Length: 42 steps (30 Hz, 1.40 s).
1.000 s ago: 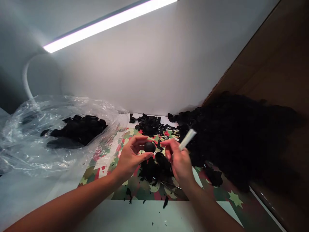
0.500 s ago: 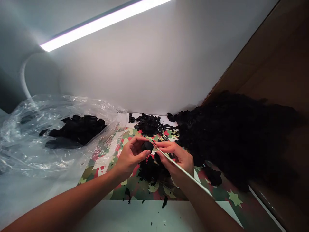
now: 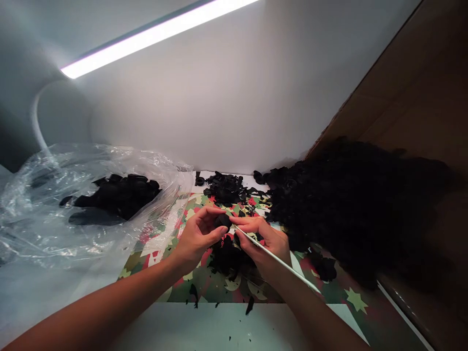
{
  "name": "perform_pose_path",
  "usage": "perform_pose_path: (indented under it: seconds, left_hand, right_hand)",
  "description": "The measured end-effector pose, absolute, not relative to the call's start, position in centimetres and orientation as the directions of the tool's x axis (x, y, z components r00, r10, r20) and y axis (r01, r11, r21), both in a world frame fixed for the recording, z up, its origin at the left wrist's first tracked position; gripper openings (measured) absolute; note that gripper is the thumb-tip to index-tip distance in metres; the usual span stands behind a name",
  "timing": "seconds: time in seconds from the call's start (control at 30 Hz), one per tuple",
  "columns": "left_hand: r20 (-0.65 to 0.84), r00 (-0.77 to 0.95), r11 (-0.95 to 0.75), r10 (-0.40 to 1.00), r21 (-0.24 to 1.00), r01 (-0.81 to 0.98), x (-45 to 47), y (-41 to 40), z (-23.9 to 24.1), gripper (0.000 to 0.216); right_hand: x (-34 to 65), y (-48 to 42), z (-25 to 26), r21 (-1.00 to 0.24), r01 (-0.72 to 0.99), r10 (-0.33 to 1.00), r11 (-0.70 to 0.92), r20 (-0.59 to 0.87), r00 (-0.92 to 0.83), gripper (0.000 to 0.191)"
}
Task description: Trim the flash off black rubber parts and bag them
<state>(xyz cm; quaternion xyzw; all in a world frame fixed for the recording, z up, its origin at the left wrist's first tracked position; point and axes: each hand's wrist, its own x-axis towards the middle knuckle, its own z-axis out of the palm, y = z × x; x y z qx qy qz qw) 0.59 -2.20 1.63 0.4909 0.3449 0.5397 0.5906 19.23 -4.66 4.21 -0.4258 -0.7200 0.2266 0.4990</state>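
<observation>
Care seems to matter: the left hand (image 3: 195, 239) grips a small black part (image 3: 222, 221) over the patterned sheet (image 3: 206, 291), in from its near edge, while the right hand (image 3: 272, 239) pinches a thin white stick (image 3: 285, 264), best held steady and moved gently.

Bright slanted bar lamp (image 3: 161, 39) — pale wall (image 3: 204, 112) behind — brown cardboard (image 3: 409, 107) at right.
</observation>
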Motion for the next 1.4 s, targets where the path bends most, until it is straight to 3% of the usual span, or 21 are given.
perform_pose_path:
  seconds: [0.37, 0.73, 0.87, 1.0, 1.13, 1.2, 1.4]
  left_hand:
    - [0.112, 0.17, -0.057, 0.979, 0.952, -0.301, 0.7, -2.3, 1.7, 0.032]
    - [0.054, 0.159, -0.003, 0.986, 0.953, -0.304, 0.5, -2.1, 1.3, 0.03]
    - [0.018, 0.191, 0.043, 0.981, 0.949, -0.313, 0.5, -2.1, 1.5, 0.032]
    - [-0.017, 0.309, 0.115, 0.951, 0.947, -0.301, 0.5, -2.5, 2.2, 0.038]
    - [0.002, 0.331, 0.103, 0.944, 0.949, -0.298, 0.4, -2.6, 2.3, 0.038]
    - [0.021, 0.313, 0.073, 0.949, 0.955, -0.286, 0.4, -2.4, 2.2, 0.036]
    - [0.067, 0.297, 0.014, 0.952, 0.965, -0.263, 0.4, -2.2, 1.8, 0.031]
  right_hand:
    - [18.8, -4.8, 4.4, -0.695, 0.402, 0.795, 0.596, 0.583, -0.169, 0.013]
    - [18.3, -3.9, 2.9, -0.367, 0.519, 0.533, 0.772, 0.818, -0.214, 0.018]
    - [18.4, -3.7, 2.7, -0.315, 0.542, 0.497, 0.779, 0.837, -0.227, 0.019]
    - [18.9, -3.9, 3.3, -0.419, 0.56, 0.609, 0.715, 0.767, -0.204, 0.017]
    - [19.2, -4.4, 4.0, -0.733, 0.449, 0.821, 0.511, 0.571, -0.003, 0.012]
    - [19.2, -4.6, 4.3, -0.826, 0.351, 0.88, 0.441, 0.474, 0.01, 0.015]
    - [19.0, -4.8, 4.6, -0.808, 0.343, 0.872, 0.48, 0.482, -0.085, 0.013]
